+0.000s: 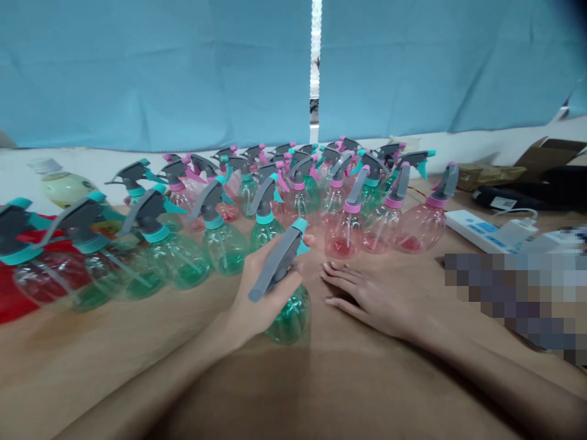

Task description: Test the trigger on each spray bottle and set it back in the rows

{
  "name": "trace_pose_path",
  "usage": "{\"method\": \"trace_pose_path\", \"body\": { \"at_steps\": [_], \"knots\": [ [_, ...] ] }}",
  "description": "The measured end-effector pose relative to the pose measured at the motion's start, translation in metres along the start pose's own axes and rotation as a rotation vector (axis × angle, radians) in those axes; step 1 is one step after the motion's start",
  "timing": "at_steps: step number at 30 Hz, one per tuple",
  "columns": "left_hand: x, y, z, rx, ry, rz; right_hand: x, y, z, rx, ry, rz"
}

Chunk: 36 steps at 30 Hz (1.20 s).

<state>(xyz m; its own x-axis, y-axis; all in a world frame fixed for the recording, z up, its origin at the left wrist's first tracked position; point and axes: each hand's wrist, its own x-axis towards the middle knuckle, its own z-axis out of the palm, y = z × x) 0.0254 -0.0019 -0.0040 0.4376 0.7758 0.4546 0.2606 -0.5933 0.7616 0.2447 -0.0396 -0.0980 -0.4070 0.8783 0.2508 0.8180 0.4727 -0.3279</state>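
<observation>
My left hand (pixel 261 293) is wrapped round the neck of a green spray bottle (pixel 288 318) with a grey and teal trigger head. That bottle is upright at the table's middle, close in front of me; part of its neck is hidden by the fingers. Flat on the wood beside it lies my right hand (pixel 367 296), fingers stretched out and holding nothing. Just beyond the right fingertips stands a pink spray bottle (pixel 343 235). Behind my left hand is another green spray bottle (pixel 266 227) with a teal collar.
Several more green and pink spray bottles crowd the back and left of the table (pixel 183 366). A white power strip (pixel 479 231) with a plugged-in charger lies at the right, near a cardboard box (pixel 545 162). Red material (pixel 11 293) is at far left. A blue curtain (pixel 160 73) hangs behind.
</observation>
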Motion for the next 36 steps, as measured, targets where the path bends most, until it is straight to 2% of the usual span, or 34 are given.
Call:
{"method": "trace_pose_path", "body": {
  "at_steps": [14,22,32,36],
  "knots": [
    [-0.001,0.0,0.0,-0.031,-0.025,0.011,-0.004,-0.002,0.01,0.039,0.098,0.018],
    [0.0,0.0,0.0,-0.031,-0.017,0.017,-0.002,-0.002,0.008,0.002,0.051,0.046],
    [0.001,0.002,0.0,-0.016,-0.017,0.004,-0.002,0.0,0.009,0.037,0.075,0.028],
    [0.001,0.002,-0.003,-0.013,-0.053,0.004,-0.003,-0.001,0.009,0.033,0.076,0.031]
  ]
}}
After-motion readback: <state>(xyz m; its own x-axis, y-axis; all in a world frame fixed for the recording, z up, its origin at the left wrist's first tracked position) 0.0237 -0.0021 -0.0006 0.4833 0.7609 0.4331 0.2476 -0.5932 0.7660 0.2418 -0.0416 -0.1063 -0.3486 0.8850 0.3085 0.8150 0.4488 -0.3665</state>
